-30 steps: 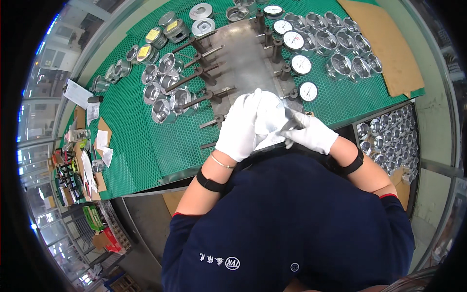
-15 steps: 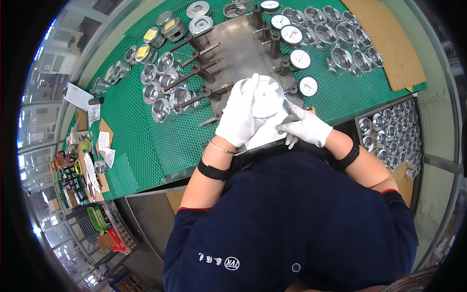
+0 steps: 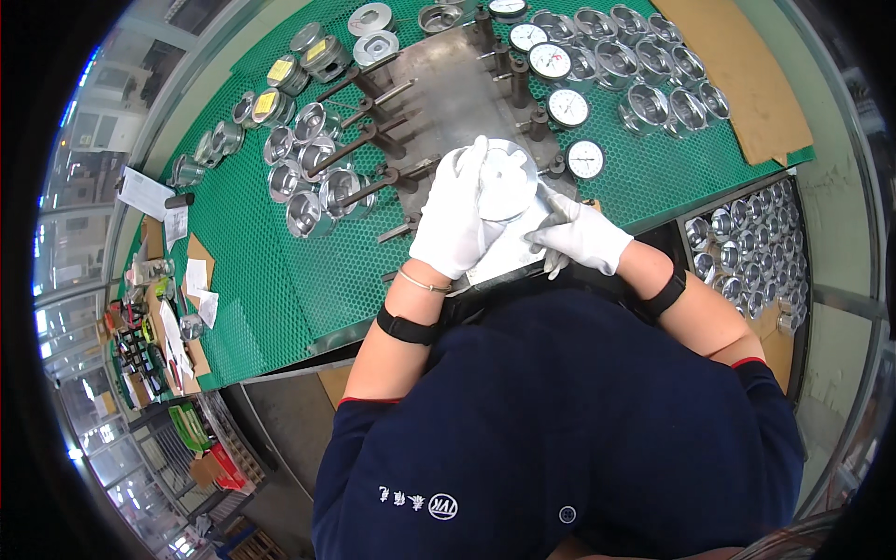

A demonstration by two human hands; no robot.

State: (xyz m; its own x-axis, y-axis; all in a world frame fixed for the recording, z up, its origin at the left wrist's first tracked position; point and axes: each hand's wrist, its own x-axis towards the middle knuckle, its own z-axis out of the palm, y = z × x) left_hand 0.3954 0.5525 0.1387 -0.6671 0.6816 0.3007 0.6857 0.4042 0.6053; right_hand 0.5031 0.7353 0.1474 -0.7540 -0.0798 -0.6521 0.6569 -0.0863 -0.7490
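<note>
Many metal parts (image 3: 742,247) crowd 1 tray (image 3: 800,369) (left hand (image 3: 455,213) holds a piston (image 3: 507,184)).

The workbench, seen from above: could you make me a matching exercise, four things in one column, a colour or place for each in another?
1. Left hand
2. Round metal part
3. Dial gauges
4. Cardboard sheet

A. White-faced, right of the steel plate
B. White-gloved
C. Brown, right edge of the green mat
D. Silvery, gripped at its left side

Pairs: 1-B, 2-D, 3-A, 4-C
</note>
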